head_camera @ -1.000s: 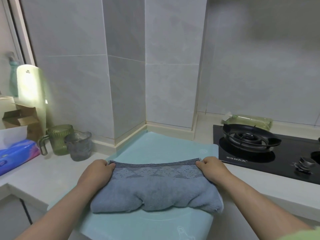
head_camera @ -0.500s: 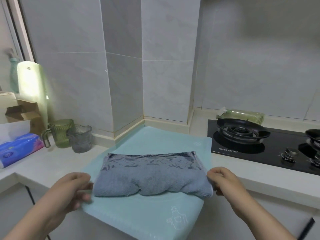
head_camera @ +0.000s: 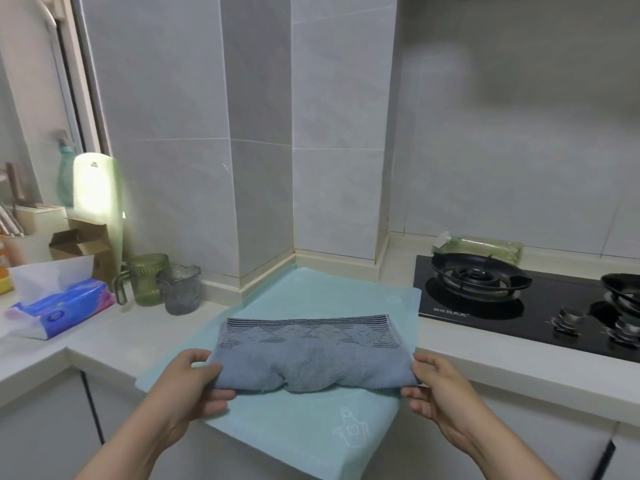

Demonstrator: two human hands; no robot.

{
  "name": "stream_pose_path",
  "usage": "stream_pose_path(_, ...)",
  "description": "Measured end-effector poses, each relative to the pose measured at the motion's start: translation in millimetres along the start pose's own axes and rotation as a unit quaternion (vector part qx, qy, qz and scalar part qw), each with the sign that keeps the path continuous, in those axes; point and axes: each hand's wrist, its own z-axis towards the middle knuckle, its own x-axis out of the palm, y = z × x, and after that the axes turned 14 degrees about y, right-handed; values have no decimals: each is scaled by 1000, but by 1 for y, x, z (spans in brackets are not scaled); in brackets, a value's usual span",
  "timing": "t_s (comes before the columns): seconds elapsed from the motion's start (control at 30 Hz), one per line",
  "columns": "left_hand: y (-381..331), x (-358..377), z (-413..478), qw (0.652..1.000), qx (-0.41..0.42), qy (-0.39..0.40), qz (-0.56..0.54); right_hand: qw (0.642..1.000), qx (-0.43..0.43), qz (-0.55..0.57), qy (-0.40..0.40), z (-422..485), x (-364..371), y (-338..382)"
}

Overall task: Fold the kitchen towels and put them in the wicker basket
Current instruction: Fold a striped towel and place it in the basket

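Grey towel (head_camera: 311, 355), already folded, on a green cloth (head_camera: 311, 424) at the front edge of the bench (head_camera: 104, 337), its ends clamped in the grip of the left hand (head_camera: 188, 386) and right hand (head_camera: 440, 393); transfer to the unseen basket is judged outstanding.

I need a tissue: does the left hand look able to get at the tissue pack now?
Probably, once freed: the left hand grips the blue towel, but only bare counter lies between it and the tissue pack on its left.
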Motion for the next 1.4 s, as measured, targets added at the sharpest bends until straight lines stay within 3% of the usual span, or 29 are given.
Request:
stream_pose_path(0.3, 2, -18, -5, 998, -20, -60, 22, 999, 46, -20, 20, -2, -12, 11)
stream_pose_path(0.57, -6, -37, -1, 991, -57, -24, 123, 990, 47, -133, 13, 7, -17, 12)
stream_pose_path(0.77, -17, -27, 22, 983, -61, -16, 174, 977, 99, -188, -5, 29, -7, 12)
stream_pose_path(1.1, -41, -25, 80, 988, -62, -43, 135, 984, 72, -165, -1, 77, 16, 50)
stream_pose_path(1.27, -34, -19, 101, 982, 4, -62, 180, 968, 59, -237, -60, 104, 22, 48)
stream_pose_path(1.4, -23, -19, 113, 968, 36, -80, 234, 924, 62, -364, -98, 121, 20, 44)
